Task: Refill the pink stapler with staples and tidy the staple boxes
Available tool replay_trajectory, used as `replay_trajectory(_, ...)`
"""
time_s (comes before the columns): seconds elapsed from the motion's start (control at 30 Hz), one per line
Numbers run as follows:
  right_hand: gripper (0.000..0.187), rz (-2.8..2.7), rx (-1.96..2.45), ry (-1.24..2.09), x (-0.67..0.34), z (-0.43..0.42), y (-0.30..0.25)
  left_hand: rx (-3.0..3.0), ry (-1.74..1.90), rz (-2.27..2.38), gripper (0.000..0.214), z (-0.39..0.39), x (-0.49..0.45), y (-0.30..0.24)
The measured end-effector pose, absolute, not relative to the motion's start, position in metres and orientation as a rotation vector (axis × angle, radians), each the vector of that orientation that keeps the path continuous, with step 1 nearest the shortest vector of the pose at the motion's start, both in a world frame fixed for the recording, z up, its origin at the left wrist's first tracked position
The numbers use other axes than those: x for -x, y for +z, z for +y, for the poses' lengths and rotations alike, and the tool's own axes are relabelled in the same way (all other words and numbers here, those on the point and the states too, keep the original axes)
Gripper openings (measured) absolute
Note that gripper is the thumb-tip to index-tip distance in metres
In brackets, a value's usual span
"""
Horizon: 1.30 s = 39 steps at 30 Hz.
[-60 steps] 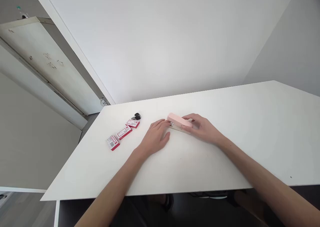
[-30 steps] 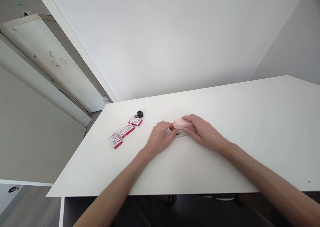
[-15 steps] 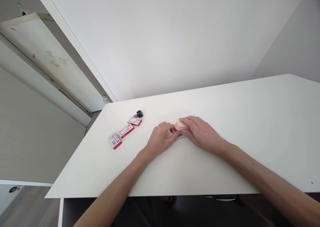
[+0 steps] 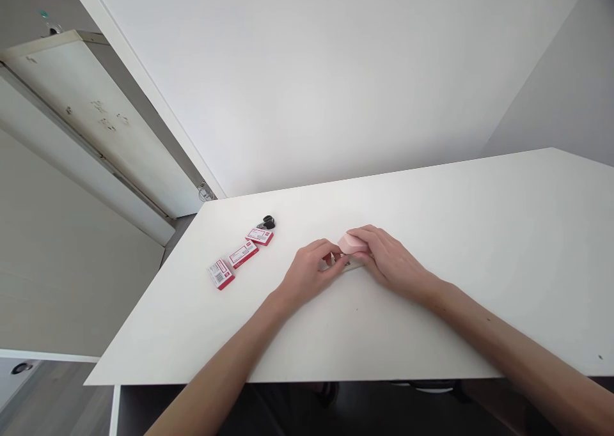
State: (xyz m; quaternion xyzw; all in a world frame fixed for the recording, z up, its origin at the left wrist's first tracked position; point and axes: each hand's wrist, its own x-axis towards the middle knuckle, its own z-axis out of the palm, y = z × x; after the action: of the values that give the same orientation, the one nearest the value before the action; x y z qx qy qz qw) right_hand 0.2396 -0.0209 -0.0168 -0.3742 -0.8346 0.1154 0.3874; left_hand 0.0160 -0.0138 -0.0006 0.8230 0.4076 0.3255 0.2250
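A pink stapler (image 4: pixel 352 244) lies on the white table (image 4: pixel 432 282) near its middle. My right hand (image 4: pixel 391 263) covers it from the right, fingers curled over its top and closed on it. My left hand (image 4: pixel 311 273) meets the stapler's left end, fingers bent and pinching at its front, where a bit of metal shows. Most of the stapler's body is hidden under my right fingers.
Three small red-and-white boxes (image 4: pixel 244 254) lie in a row to the left of my hands. A small black clip (image 4: pixel 267 222) sits just behind them. A wall rises behind the table, and an open door panel (image 4: pixel 96 123) stands at the left.
My right hand slid further over the stapler, hiding more of it. My left fingers curled from flat on the table into a pinch at the stapler's left end.
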Motion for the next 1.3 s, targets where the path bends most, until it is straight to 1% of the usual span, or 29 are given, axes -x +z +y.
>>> replay_trajectory(0.33, 0.022, -2.039, 1.015, 0.508, -0.2417, -0.0223, -0.0165, -2.290, 0.853, 1.094, 0.016, -0.0155, -0.0158, -0.0008)
replay_trajectory(0.83, 0.033, -1.828, 1.032, 0.661, -0.2416, -0.0235, -0.0219, -2.389, 0.733, 1.117, 0.022, -0.0131, -0.0151, -0.0077)
replay_trajectory(1.07, 0.036, -1.661, 0.979, 0.813, -0.2398, -0.0212, -0.0242, -2.495, 0.713, 1.159, 0.035, -0.0133, -0.0144, -0.0061)
replay_trajectory(1.3, 0.037, -1.408, 0.965, 0.757, -0.2379, -0.0147, -0.0149, -2.499, 0.796, 1.233, 0.024, -0.0102, -0.0135, -0.0100)
